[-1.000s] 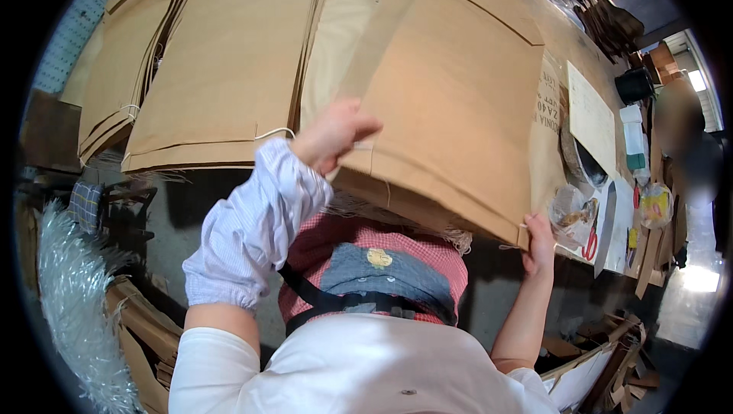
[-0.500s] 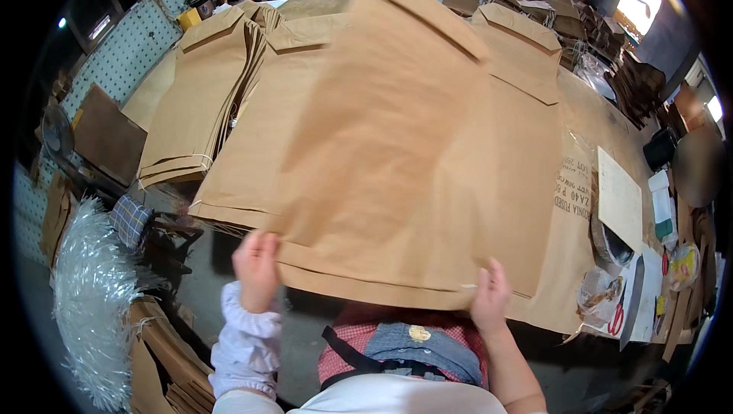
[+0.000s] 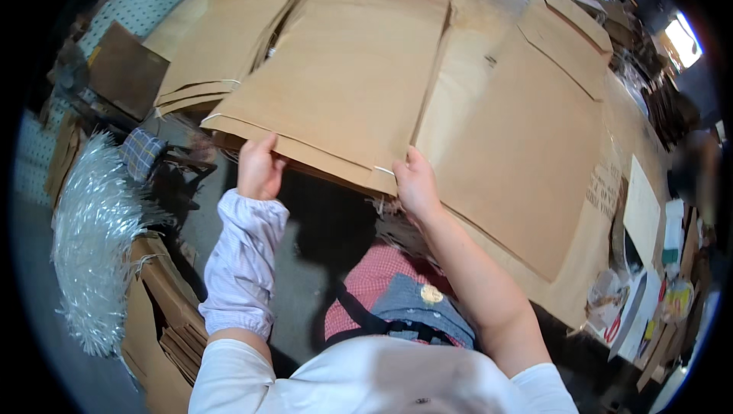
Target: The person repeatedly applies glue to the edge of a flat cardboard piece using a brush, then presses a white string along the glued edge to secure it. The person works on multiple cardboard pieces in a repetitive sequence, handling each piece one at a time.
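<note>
A large brown paper bag lies on top of the middle stack, its folded flap at the far end. Its near edge overhangs the table. My left hand pinches that edge left of its middle, the thumb on top. At the near right corner, beside a short white string, my right hand is closed on the same bag. Farther left lies another stack of paper bags with spread near ends. To the right, a flat paper bag with a folded end rests on the table.
The brown-covered table spreads ahead of me. A white board, red-handled scissors and plastic bags sit along its right edge. On the left are a bundle of shiny clear strands, a checked cloth and folded brown paper.
The bag that was raised and blurred before me has moved left and now lies flat on the middle stack. Both hands moved forward with it, the right one also leftward.
</note>
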Action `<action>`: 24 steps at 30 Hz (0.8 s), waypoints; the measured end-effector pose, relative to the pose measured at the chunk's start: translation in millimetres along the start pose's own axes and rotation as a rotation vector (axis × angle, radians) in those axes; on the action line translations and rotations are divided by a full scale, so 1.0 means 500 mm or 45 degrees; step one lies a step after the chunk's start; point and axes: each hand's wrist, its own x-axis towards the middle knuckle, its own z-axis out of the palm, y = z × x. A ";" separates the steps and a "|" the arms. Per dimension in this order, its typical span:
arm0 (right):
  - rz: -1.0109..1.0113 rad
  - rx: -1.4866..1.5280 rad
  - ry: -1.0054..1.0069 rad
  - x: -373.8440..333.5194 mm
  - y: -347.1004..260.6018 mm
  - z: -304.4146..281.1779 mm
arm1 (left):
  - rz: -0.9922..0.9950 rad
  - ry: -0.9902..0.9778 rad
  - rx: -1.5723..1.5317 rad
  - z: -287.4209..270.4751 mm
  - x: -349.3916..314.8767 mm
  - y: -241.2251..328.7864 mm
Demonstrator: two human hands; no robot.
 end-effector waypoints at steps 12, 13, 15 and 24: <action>-0.506 -1.335 0.085 -0.221 -0.073 -0.293 | -0.123 -0.077 0.331 0.034 -0.083 -0.028; -0.424 -1.566 0.191 -0.251 -0.069 -0.344 | -0.135 -0.080 0.337 0.032 -0.084 -0.033; -0.420 -1.838 0.253 -0.293 -0.069 -0.418 | -0.189 -0.107 0.251 0.023 -0.078 -0.041; -0.932 -2.088 0.181 -0.291 -0.033 -0.488 | 1.203 -0.873 1.275 0.195 -0.293 -0.117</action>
